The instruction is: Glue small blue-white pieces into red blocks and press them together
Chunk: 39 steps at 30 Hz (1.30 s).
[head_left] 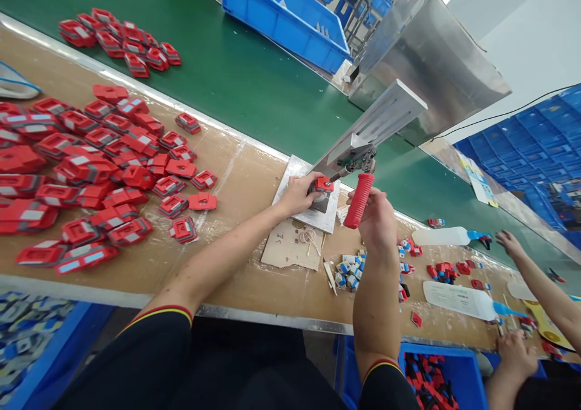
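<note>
My left hand (297,195) pinches a small red and dark part (323,184) with its fingers closed. That part sits on a metal base plate (324,218), under the tip of a toggle clamp (356,158) fixed to a slanted metal upright (385,122). At the clamp's red ribbed lever handle (359,201), my right hand (379,219) has its fingers curled behind the grip. The handle hides part of those fingers. A piece of cardboard (290,246) lies against the plate's near side, with a small roundish item and thin sticks on it.
Many red and grey parts (136,140) spread over the bench's left; another pile (120,37) rests on the green belt (272,77). Blue-white pieces (350,271) and white bottles (458,298) lie right, near a co-worker's hands (517,352). Blue bins (285,28) stand behind and below.
</note>
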### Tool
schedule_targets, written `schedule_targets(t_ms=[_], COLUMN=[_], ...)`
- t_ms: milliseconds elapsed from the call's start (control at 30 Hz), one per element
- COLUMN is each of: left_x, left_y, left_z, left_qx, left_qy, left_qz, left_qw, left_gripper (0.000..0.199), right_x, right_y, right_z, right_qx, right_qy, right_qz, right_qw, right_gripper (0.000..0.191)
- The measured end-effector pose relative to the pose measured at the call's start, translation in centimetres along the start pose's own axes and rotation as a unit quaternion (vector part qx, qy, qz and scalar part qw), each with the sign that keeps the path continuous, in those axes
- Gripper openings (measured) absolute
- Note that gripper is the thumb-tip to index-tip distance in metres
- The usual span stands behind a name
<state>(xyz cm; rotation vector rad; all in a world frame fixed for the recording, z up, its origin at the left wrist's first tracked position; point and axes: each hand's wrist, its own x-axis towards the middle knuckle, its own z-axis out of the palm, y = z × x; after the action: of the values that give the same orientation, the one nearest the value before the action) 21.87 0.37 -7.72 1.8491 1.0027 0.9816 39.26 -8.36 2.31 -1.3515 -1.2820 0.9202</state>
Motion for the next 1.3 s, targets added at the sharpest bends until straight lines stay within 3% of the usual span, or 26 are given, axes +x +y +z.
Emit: schedule_targets(t_ms=[67, 167, 433, 533, 633, 767, 933, 1133, 1300], left_x=[0.0, -0.1, -0.3, -0.3, -0.3, -0.2, -0.1, 0.2, 1.0], left_y=[0.0, 0.1, 0.4, 0.0, -0.4, -0.9, -1.3, -1.3, -0.7], left_z=[0.1, 0.1, 0.0, 0.2, 0.4, 0.4, 0.4, 0.2, -0.1], left_qx=[0.004, 0.007, 0.035, 0.045, 0.050, 0.042, 0.023, -0.015, 0.018], left_qy=[0.006, 0.013, 0.012, 0.017, 0.015, 0.006, 0.020, 0.013, 0.005], left_qz=[0.000, 0.005, 0.007, 0.006, 0.008, 0.020, 0.034, 0.039, 0.051], left_qw=[1.000, 1.000, 0.999, 0.999, 0.999, 0.999, 0.999, 0.999, 0.999], left_gripper=[0.047, 0.046, 0.044, 0.046, 0.047, 0.045, 0.047, 0.045, 0.045], right_x=[-1.1, -1.9, -1.8, -1.7, -1.3, 0.2, 2.2, 3.3, 3.0], right_y=[-2.2, -4.8, -7.6, -6.5, -3.9, 0.3, 3.5, 4.7, 4.2], right_z=[0.4, 1.7, 5.0, 6.8, 8.2, 9.4, 10.2, 10.2, 8.9], right_qx=[0.026, 0.049, 0.191, 0.192, 0.157, 0.130, 0.117, 0.092, 0.023], right_qy=[-0.063, -0.113, -0.112, -0.054, 0.013, 0.076, 0.124, 0.150, 0.107], right_qz=[0.021, 0.068, 0.187, 0.176, 0.091, -0.007, -0.057, -0.089, -0.088], right_qw=[0.997, 0.990, 0.957, 0.964, 0.983, 0.989, 0.984, 0.980, 0.990], right_gripper=[0.065, 0.064, 0.032, 0.043, 0.057, 0.061, 0.065, 0.065, 0.056])
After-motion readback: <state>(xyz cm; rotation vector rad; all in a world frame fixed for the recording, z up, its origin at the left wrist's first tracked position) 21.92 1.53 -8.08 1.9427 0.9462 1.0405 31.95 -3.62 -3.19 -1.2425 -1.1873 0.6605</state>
